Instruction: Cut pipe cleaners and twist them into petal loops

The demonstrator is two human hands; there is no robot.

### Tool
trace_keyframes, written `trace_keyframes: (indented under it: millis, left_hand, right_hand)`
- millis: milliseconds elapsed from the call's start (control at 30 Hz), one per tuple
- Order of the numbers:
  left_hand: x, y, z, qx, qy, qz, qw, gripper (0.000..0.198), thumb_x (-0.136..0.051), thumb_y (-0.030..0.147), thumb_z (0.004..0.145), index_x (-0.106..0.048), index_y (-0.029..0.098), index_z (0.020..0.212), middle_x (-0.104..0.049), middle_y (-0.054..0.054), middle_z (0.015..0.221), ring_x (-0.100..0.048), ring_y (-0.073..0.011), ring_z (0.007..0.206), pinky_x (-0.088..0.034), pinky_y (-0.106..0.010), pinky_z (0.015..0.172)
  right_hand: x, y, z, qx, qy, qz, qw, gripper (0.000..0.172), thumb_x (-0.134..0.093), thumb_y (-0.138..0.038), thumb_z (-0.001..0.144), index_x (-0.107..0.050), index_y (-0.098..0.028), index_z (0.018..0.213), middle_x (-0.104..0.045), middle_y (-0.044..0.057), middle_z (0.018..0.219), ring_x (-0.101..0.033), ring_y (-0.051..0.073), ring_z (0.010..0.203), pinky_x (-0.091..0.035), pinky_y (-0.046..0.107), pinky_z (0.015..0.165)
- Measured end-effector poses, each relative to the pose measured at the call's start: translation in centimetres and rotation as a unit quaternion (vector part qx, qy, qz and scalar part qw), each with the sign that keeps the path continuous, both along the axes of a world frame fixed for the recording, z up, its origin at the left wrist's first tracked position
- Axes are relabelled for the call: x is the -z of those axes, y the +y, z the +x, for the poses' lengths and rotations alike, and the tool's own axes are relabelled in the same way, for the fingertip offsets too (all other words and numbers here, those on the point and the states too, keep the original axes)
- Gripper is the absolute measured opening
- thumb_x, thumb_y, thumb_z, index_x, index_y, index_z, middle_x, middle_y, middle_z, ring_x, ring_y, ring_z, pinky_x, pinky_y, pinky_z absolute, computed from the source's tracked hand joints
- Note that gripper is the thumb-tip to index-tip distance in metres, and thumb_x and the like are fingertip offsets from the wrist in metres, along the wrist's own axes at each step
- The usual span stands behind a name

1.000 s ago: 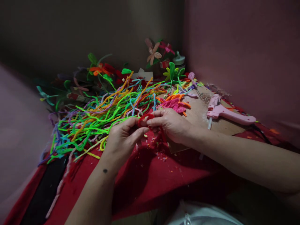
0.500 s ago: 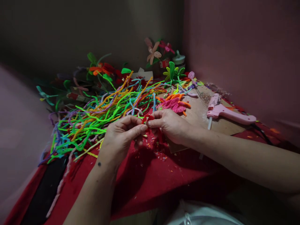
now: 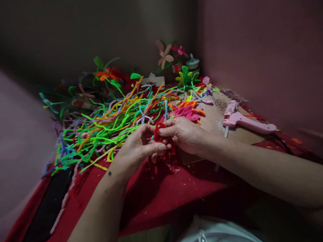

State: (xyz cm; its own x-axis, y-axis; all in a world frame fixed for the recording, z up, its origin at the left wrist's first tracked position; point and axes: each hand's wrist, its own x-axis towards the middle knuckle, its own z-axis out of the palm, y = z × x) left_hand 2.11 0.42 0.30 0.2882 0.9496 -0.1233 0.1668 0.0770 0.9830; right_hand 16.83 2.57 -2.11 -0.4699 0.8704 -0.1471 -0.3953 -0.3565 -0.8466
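Both my hands meet over the front of the pile, around a looped red pipe cleaner [image 3: 158, 132]. My right hand [image 3: 185, 134] pinches it between thumb and fingers, and a red length hangs below those fingers. My left hand [image 3: 141, 144] has its fingers curled around the other side of the loop, its thumb stretched out beneath. Just behind the hands lie pink and orange pipe-cleaner petals [image 3: 189, 111]. To the left spreads a heap of loose pipe cleaners [image 3: 101, 127] in green, orange, purple and blue.
A pink glue gun [image 3: 248, 122] with a clear stick rests on a cardboard sheet [image 3: 212, 117] at right. Finished pipe-cleaner flowers [image 3: 165, 57] stand at the back near a lidded jar [image 3: 193, 63]. A black flat object [image 3: 47, 205] lies front left on the red cloth [image 3: 161, 208].
My left hand has shifted slightly right, and its thumb has slid down off the red loop. More of the loop shows now. My right hand has barely moved.
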Motion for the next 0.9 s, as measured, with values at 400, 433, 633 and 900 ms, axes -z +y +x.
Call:
trace_keyframes:
  millis: [400, 433, 633, 900]
  left_hand:
    - [0.1, -0.3, 0.6, -0.049, 0.114, 0.106, 0.987, 0.007, -0.061, 0.022, 0.075, -0.059, 0.016, 0.070, -0.055, 0.005, 0.051, -0.046, -0.0066, 0.042, -0.037, -0.019, 0.043]
    - [0.1, -0.3, 0.6, -0.048, 0.118, 0.108, 0.986, 0.006, -0.061, 0.021, 0.075, -0.059, 0.016, 0.071, -0.055, 0.005, 0.052, -0.046, -0.0064, 0.042, -0.037, -0.018, 0.043]
    - [0.3, -0.2, 0.9, 0.010, 0.114, 0.022, 0.993, 0.008, -0.054, 0.011, 0.068, -0.054, 0.017, 0.074, -0.059, 0.003, 0.050, -0.050, -0.0090, 0.038, -0.039, -0.018, 0.037]
    - [0.1, 0.0, -0.3, 0.047, 0.026, -0.041, 0.998, 0.013, -0.056, 0.012, 0.069, -0.046, 0.018, 0.073, -0.061, 0.002, 0.051, -0.056, -0.0136, 0.038, -0.049, -0.025, 0.037]
  right_hand:
    - [-0.4, 0.3, 0.2, 0.058, -0.023, 0.003, 0.998, 0.016, -0.055, -0.003, 0.072, -0.053, -0.012, 0.060, -0.049, -0.002, 0.047, -0.040, 0.006, 0.038, -0.028, 0.020, 0.038]
    - [-0.5, 0.3, 0.2, 0.055, -0.017, -0.001, 0.998, 0.016, -0.055, -0.002, 0.072, -0.053, -0.012, 0.059, -0.049, -0.002, 0.047, -0.039, 0.006, 0.038, -0.028, 0.020, 0.038]
    - [-0.3, 0.0, 0.0, 0.017, -0.011, -0.039, 0.999, 0.018, -0.051, -0.002, 0.072, -0.052, -0.013, 0.058, -0.048, -0.001, 0.046, -0.039, 0.007, 0.038, -0.030, 0.021, 0.038]
    - [-0.6, 0.3, 0.4, 0.020, -0.012, -0.015, 1.000, 0.020, -0.051, 0.000, 0.071, -0.051, -0.012, 0.054, -0.052, 0.000, 0.047, -0.044, 0.006, 0.038, -0.031, 0.019, 0.037]
